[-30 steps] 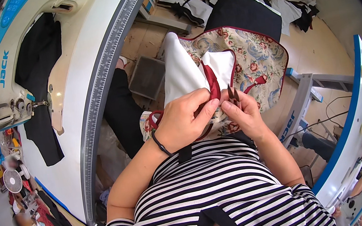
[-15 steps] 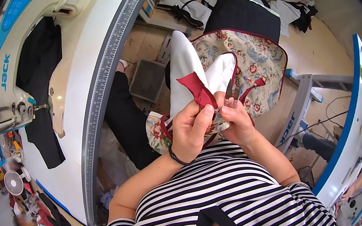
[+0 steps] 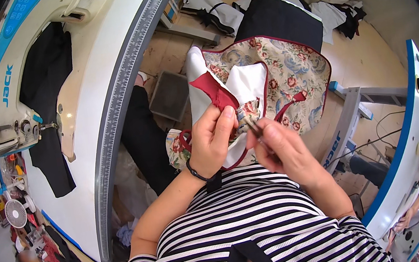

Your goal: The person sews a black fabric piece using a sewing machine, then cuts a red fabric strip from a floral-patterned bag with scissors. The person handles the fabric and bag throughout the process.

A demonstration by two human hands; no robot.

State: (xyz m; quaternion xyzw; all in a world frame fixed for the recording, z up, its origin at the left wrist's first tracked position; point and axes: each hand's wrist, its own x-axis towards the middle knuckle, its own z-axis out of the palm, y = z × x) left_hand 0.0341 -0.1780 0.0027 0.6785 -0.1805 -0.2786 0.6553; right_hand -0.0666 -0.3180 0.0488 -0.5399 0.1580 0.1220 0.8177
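Note:
On my lap lies a floral fabric piece point(image 3: 293, 68) with dark red binding, along with white fabric point(image 3: 248, 81). My left hand point(image 3: 210, 136) is closed on a red binding strip point(image 3: 211, 89), whose loose end stands up above the fingers, beside a frayed floral edge point(image 3: 247, 111). My right hand point(image 3: 281, 152), slightly blurred, grips small metal snips point(image 3: 256, 129), their tip at that frayed edge just right of my left thumb.
A sewing machine point(image 3: 11, 91) holding black cloth point(image 3: 43, 86) stands left, behind a ruler-edged table point(image 3: 89, 150). Another machine table point(image 3: 403, 144) is right, beside a metal stand point(image 3: 379, 93). Fabric bundles point(image 3: 214, 6) and a plastic bin point(image 3: 171, 96) lie on the floor.
My left hand has turned and the red strip has swung upper left. The white cloth's tall fold has dropped. My right hand has shifted lower, with the snips now angled toward the frayed edge.

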